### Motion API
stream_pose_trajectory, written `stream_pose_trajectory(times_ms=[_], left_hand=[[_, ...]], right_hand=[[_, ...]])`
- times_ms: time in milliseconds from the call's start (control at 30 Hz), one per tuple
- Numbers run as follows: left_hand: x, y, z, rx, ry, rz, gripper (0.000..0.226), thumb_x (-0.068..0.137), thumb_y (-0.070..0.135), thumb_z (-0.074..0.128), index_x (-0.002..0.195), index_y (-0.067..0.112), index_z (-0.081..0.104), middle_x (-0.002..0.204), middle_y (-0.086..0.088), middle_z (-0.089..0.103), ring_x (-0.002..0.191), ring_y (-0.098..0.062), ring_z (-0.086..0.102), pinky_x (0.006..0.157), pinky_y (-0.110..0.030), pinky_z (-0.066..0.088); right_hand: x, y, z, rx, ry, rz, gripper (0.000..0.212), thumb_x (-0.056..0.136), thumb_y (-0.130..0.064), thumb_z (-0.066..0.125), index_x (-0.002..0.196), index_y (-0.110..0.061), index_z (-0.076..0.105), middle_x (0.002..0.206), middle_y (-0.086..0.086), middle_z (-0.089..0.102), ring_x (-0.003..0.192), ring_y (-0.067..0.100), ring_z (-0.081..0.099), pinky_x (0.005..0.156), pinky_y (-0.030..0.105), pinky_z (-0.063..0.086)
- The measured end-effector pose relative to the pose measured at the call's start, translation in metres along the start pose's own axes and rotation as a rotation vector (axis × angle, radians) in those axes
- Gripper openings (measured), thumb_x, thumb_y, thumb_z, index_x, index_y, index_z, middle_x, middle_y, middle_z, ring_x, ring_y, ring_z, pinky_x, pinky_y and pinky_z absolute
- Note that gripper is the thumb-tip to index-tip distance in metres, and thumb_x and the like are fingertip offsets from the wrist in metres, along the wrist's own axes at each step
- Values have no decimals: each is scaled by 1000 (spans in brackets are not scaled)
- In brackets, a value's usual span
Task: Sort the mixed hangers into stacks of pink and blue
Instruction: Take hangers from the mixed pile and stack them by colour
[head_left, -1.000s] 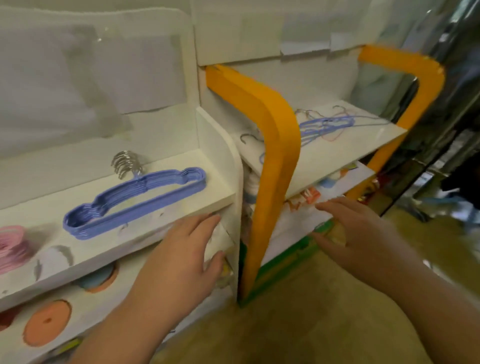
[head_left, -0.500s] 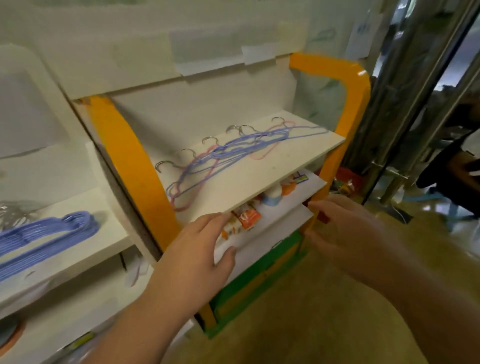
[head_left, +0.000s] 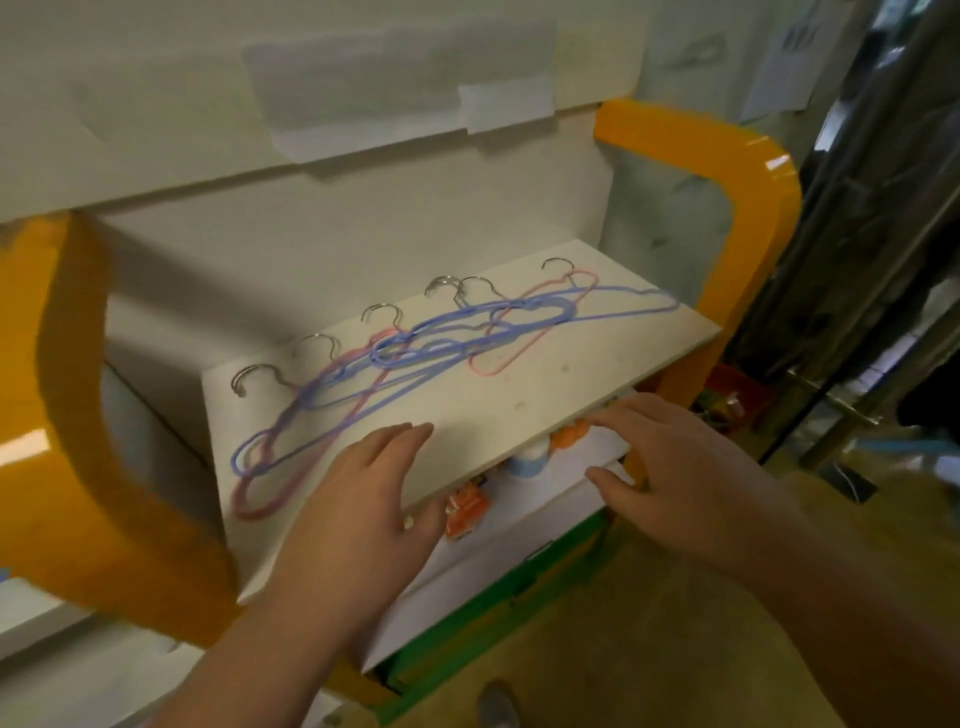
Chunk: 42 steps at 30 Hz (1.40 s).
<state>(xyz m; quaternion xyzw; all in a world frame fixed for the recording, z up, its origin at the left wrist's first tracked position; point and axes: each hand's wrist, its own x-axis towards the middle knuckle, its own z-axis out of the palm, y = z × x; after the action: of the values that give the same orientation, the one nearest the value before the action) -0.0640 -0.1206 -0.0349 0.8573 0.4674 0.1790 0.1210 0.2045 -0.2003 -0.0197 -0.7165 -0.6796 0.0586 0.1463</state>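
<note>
the tangle of thin pink and blue coated-wire hangers with bare metal hooks (head_left: 415, 353) lies flat on the white upper shelf board (head_left: 545, 395) of an orange-framed rack (head_left: 748, 171), hooks toward the back wall, frames overlapping and crossing one another. the left hand (head_left: 358, 499) hovers over the front edge of the board with fingers straight and spread, holding nothing; the right hand (head_left: 670, 467) is likewise spread and empty, just off the front right corner; the two hands are apart. handling, as a judgement: the hangers look light, springy and smooth-coated, so a single frame should slide easily but may drag its neighbours where loops or hooks interlock. take hold at a free shoulder or the bottom bar of the topmost frame, lifting the hook clear before pulling. the pink hanger at the right (head_left: 511, 345) lies partly under blue frames. surroundings: small orange and white packages (head_left: 467, 509) sit on the lower white shelf (head_left: 519, 530) below the hands; the orange upright at the left (head_left: 67, 415) bounds sideways withdrawal.
</note>
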Motion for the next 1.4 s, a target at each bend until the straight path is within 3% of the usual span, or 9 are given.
stream_pose_trajectory(times_ms=[167,300,433,567,700,867,1000,1200,1400], left_hand=[[92,-8,29,-15,2,48,62,85,49,56,142,34,39,143,12,44,129,-10,41,106,-26,33],[164,-12,51,23,-15,93,66,81,51,60,140,27,43,141,4,47,127,-19,45,106,-32,35],[223,-23,73,138,-80,45,70,79,64,59,136,26,45,136,-2,50,123,-28,46,103,-38,37],[266,-26,81,213,-230,-85,76,70,73,60,132,33,42,128,1,52,117,-27,49,94,-36,40],[282,-24,71,186,-308,-174,63,63,70,64,114,33,53,107,5,60,102,-22,57,78,-32,46],[284,-15,65,193,-304,-242,66,62,75,51,118,39,54,107,12,57,104,-16,56,85,-32,47],[274,-21,56,189,-166,-206,91,51,85,44,129,40,53,118,14,58,112,-14,56,91,-29,46],[250,-23,46,179,116,-230,81,55,69,60,122,24,61,101,3,59,89,-25,62,77,-35,52],[213,-26,31,176,178,-316,83,58,66,63,127,21,59,106,3,55,92,-22,59,83,-38,53]], right_hand=[[61,32,-1,-36,-55,24,55,90,-49,57,140,-32,42,141,-13,44,125,6,42,102,20,38],[101,55,1,5,-44,17,49,88,-47,57,133,-31,47,128,-10,49,117,13,48,96,30,44],[134,73,3,34,-56,5,50,90,-49,57,136,-34,45,131,-16,46,121,3,41,96,14,31],[170,89,4,45,-64,-45,50,90,-47,57,136,-32,45,134,-13,47,123,6,43,98,17,34],[195,114,6,80,-76,-84,52,89,-49,56,137,-35,43,131,-15,47,119,6,46,95,21,42],[224,149,10,126,-82,-111,54,88,-48,58,137,-34,43,130,-16,48,118,5,46,94,22,44],[241,173,17,129,-78,-145,50,85,-47,62,131,-30,50,131,-13,51,120,7,48,95,19,40],[269,160,30,178,-153,-249,50,85,-49,62,131,-32,49,129,-15,49,118,8,49,95,25,45],[302,99,51,124,-217,-503,63,76,-59,62,131,-30,48,123,-6,50,115,18,50,96,34,44]])
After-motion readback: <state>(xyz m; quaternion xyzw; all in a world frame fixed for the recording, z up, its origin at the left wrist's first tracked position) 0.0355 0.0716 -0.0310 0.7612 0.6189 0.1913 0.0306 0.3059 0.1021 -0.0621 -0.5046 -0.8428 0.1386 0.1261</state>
